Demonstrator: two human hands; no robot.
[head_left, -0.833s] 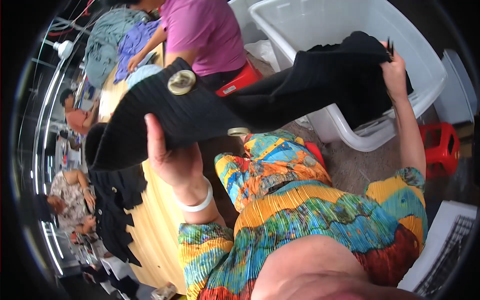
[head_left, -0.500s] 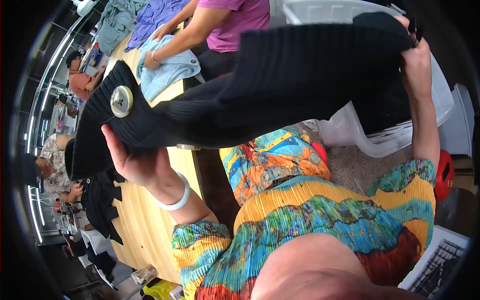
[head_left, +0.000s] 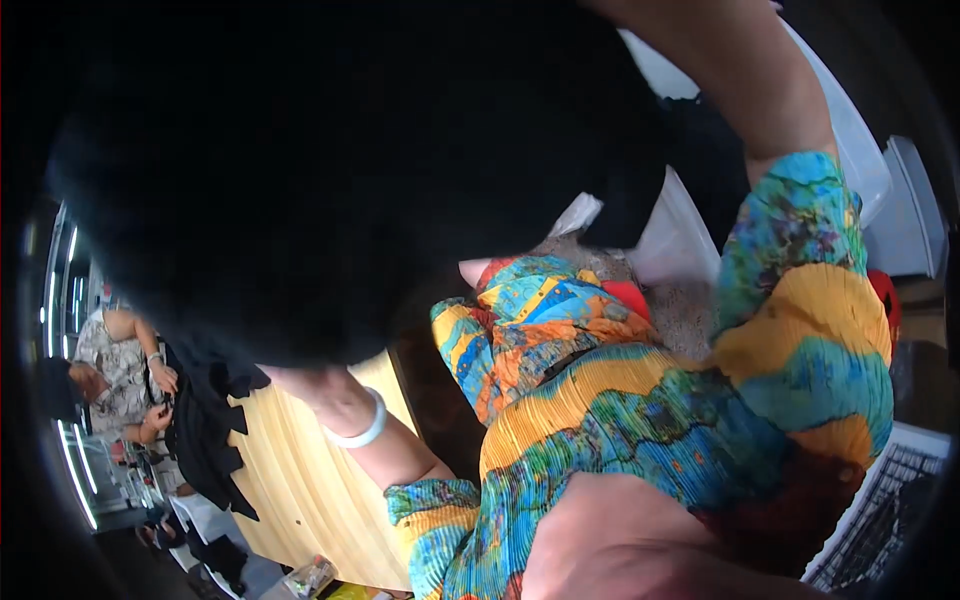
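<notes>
One black garment [head_left: 330, 170], filling the view

A pale wooden table [head_left: 300, 480] runs along the lower left, with a dark garment [head_left: 205, 440] lying over its far edge. Beside that garment a person in a patterned top [head_left: 120, 365] works at the table. To the right stands a large white plastic bin [head_left: 690, 240], with a red stool [head_left: 885, 300] near it and a dark gridded crate [head_left: 885, 505] at the lower right corner.
</notes>
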